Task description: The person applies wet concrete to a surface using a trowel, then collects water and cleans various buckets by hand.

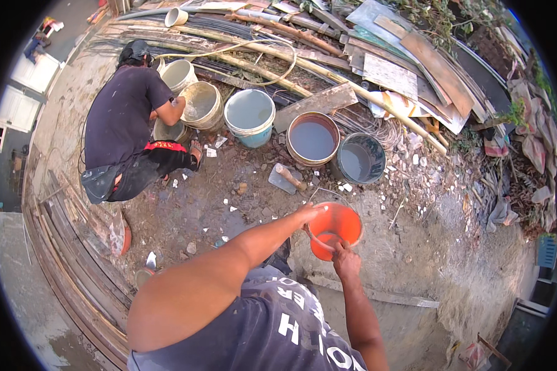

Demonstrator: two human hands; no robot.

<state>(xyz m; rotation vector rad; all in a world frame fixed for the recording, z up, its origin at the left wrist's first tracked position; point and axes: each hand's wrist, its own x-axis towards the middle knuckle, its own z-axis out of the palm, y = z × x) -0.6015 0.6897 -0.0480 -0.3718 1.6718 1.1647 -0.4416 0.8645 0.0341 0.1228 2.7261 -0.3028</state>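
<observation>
An orange bucket (pixel 348 224) is tilted in front of me, its mouth turned partly toward me, showing its orange inner wall. My left hand (pixel 310 214) grips its rim on the left, the thumb over the edge. On the near right side of the rim, my right hand (pixel 346 261) is closed on it. A thin wire handle (pixel 328 190) stands up past the far rim. Just beyond are a dark bucket (pixel 371 162) and a brown-rimmed bucket (pixel 314 139), both holding greyish liquid. A flat trowel-like tool with a wooden handle (pixel 287 179) lies on the ground.
A co-worker (pixel 120 114) squats at the left, one hand at a pale, dirty bucket (pixel 202 106). Nearby stands a white-and-blue bucket (pixel 249 119) of liquid. Bamboo poles and boards (pixel 390 75) are piled behind. Planks (pixel 80 266) lie at left; rubble covers the ground.
</observation>
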